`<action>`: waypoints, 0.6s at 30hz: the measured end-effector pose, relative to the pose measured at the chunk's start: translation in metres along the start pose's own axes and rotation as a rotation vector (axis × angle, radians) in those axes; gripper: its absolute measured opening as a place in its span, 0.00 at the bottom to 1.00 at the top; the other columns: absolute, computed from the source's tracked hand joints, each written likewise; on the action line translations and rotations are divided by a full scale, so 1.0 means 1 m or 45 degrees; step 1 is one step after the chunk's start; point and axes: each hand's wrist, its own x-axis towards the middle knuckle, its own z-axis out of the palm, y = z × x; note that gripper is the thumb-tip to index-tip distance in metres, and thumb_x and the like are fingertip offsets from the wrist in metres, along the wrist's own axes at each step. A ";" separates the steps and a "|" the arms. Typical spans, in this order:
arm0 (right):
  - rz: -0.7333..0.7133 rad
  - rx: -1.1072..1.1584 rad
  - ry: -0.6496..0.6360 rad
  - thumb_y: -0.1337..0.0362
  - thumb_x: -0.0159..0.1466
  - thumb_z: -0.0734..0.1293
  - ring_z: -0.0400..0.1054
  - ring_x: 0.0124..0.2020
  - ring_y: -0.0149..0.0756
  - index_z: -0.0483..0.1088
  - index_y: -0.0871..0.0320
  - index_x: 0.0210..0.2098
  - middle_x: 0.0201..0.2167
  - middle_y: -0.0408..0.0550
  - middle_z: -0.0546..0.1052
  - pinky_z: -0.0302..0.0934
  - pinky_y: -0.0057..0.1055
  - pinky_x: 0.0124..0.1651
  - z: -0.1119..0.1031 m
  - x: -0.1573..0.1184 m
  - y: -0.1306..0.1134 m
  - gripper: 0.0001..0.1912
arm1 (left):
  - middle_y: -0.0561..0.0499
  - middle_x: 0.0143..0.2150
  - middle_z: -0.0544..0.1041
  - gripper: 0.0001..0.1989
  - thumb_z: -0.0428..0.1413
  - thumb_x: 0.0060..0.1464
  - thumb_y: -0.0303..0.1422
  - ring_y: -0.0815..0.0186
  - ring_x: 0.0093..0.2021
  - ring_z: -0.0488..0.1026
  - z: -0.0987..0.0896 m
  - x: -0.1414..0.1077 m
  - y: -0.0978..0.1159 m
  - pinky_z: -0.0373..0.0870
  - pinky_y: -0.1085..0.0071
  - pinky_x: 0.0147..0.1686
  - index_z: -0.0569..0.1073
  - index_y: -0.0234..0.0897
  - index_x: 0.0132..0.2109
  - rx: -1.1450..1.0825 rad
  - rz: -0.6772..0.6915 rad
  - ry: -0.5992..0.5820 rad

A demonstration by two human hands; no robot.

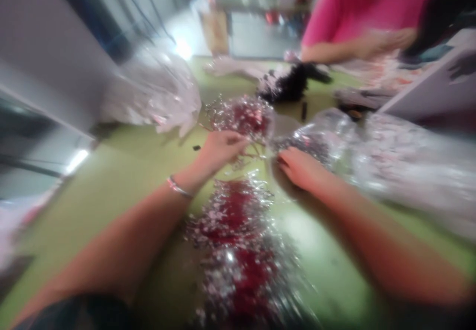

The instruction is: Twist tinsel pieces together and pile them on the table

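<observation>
My left hand (225, 147) is over the middle of the table, thumb and fingers pinched together near thin silvery strands (255, 150). What sits in the pinch is too blurred to name. To the right, my right hand (299, 166) has its fingers curled at the edge of a clear plastic bag (334, 127) with silver tinsel (305, 144) in it; its fingertips are partly hidden. Just beyond my left hand lies a bunch of red and silver tinsel (247, 114). A longer strip of red and silver tinsel (238, 211) runs toward me between my forearms.
Clear plastic bags with pale contents lie at the left (156, 87) and right (412, 156) of the green table (122, 171). A black fluffy piece (288, 83) is farther back. Across the table, a person in a pink top (357, 13) works with their hands.
</observation>
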 end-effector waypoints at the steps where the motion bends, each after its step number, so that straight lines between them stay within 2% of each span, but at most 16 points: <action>1: 0.010 0.020 0.006 0.65 0.67 0.60 0.68 0.34 0.38 0.71 0.61 0.35 0.36 0.53 0.73 0.57 0.34 0.36 0.000 0.000 0.001 0.10 | 0.48 0.29 0.77 0.15 0.58 0.55 0.44 0.71 0.25 0.70 0.002 -0.001 0.001 0.70 0.70 0.26 0.78 0.36 0.38 0.009 0.007 -0.015; 3: 0.004 0.099 0.069 0.65 0.66 0.61 0.68 0.36 0.39 0.73 0.60 0.34 0.35 0.53 0.74 0.59 0.34 0.39 0.000 -0.001 0.003 0.10 | 0.50 0.28 0.77 0.14 0.59 0.54 0.44 0.72 0.25 0.69 0.006 -0.004 0.003 0.68 0.71 0.25 0.78 0.37 0.37 0.025 0.023 -0.035; 5: -0.023 0.232 0.215 0.66 0.66 0.62 0.69 0.38 0.39 0.75 0.59 0.35 0.36 0.52 0.75 0.60 0.35 0.42 -0.002 -0.003 0.003 0.10 | 0.51 0.26 0.76 0.15 0.58 0.55 0.45 0.73 0.23 0.67 0.011 -0.007 0.006 0.67 0.72 0.25 0.78 0.37 0.35 0.042 0.038 -0.075; 7: -0.037 0.431 0.385 0.66 0.65 0.62 0.70 0.39 0.38 0.76 0.57 0.38 0.38 0.51 0.77 0.61 0.35 0.44 -0.005 -0.007 -0.001 0.10 | 0.52 0.25 0.74 0.15 0.56 0.57 0.44 0.74 0.22 0.65 0.015 -0.010 0.010 0.64 0.73 0.24 0.78 0.37 0.33 0.064 0.067 -0.128; 9: -0.031 0.662 0.477 0.64 0.65 0.63 0.71 0.37 0.36 0.77 0.54 0.39 0.37 0.47 0.79 0.63 0.34 0.43 -0.009 -0.012 -0.010 0.10 | 0.52 0.24 0.74 0.14 0.55 0.58 0.42 0.74 0.21 0.64 0.018 -0.012 0.012 0.63 0.73 0.23 0.77 0.37 0.32 0.083 0.109 -0.172; 11: -0.013 0.815 0.494 0.63 0.64 0.64 0.72 0.33 0.34 0.77 0.52 0.39 0.34 0.44 0.80 0.64 0.33 0.40 -0.011 -0.016 -0.021 0.09 | 0.53 0.24 0.74 0.14 0.55 0.58 0.42 0.74 0.22 0.64 0.021 -0.015 0.013 0.62 0.74 0.22 0.78 0.37 0.33 0.106 0.142 -0.187; 14: 0.014 0.863 0.494 0.63 0.64 0.65 0.71 0.29 0.32 0.77 0.53 0.36 0.29 0.42 0.79 0.62 0.31 0.37 -0.012 -0.020 -0.032 0.08 | 0.53 0.23 0.73 0.14 0.55 0.58 0.42 0.74 0.21 0.63 0.024 -0.016 0.011 0.60 0.75 0.21 0.78 0.38 0.34 0.129 0.160 -0.203; 18: -0.015 0.869 0.461 0.63 0.64 0.64 0.70 0.28 0.31 0.76 0.55 0.33 0.27 0.42 0.79 0.61 0.29 0.35 -0.011 -0.019 -0.032 0.08 | 0.53 0.23 0.74 0.14 0.54 0.59 0.42 0.74 0.20 0.64 0.024 -0.017 0.007 0.61 0.75 0.21 0.79 0.38 0.35 0.180 0.237 -0.230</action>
